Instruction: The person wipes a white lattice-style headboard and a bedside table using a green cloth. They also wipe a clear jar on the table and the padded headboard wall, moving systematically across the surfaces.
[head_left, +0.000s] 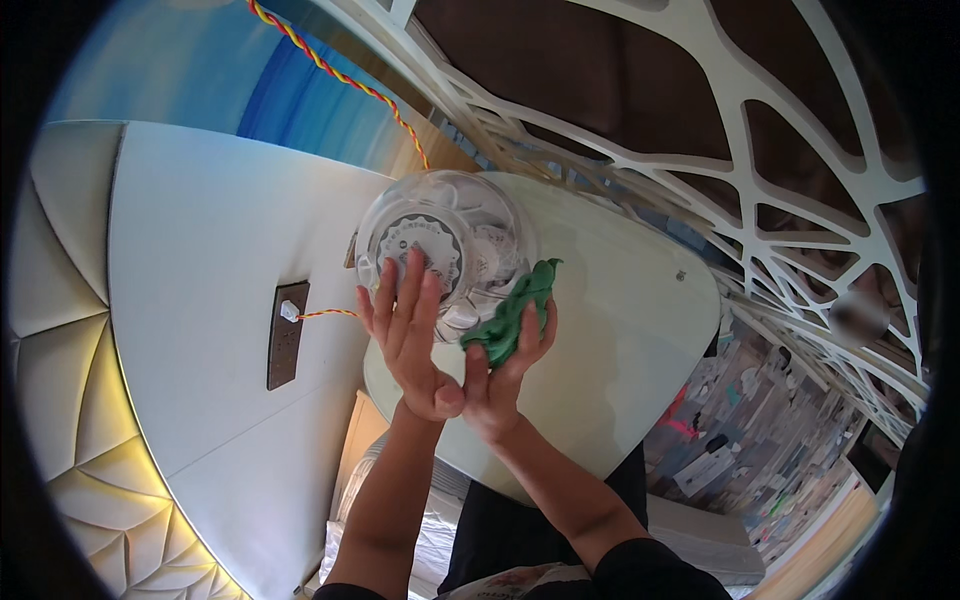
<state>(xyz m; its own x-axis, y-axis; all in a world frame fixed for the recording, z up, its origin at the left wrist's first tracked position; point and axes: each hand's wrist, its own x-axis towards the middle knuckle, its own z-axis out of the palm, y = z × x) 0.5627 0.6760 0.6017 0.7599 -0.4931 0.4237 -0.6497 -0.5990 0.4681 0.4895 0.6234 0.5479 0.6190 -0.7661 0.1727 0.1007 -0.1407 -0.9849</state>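
A green cloth (517, 315), bunched up, is gripped in my right hand (506, 371) above the glass tabletop (600, 322). Just left of it, my left hand (412, 337) is raised with spread fingers and holds nothing. The heel of that hand is close to my right wrist; whether they touch is unclear. Beyond both hands stands a round clear plastic container (487, 202) with a printed disc on top, partly hidden by my left fingers. White and clear items show through its wall.
A wall socket (289, 337) with a white plug and a twisted red-yellow cord is at left. A white lattice partition (675, 161) runs along the right side. Quilted wall panels (67, 285) stand far left. Scattered items lie on the wood-patterned floor (772, 420) at lower right.
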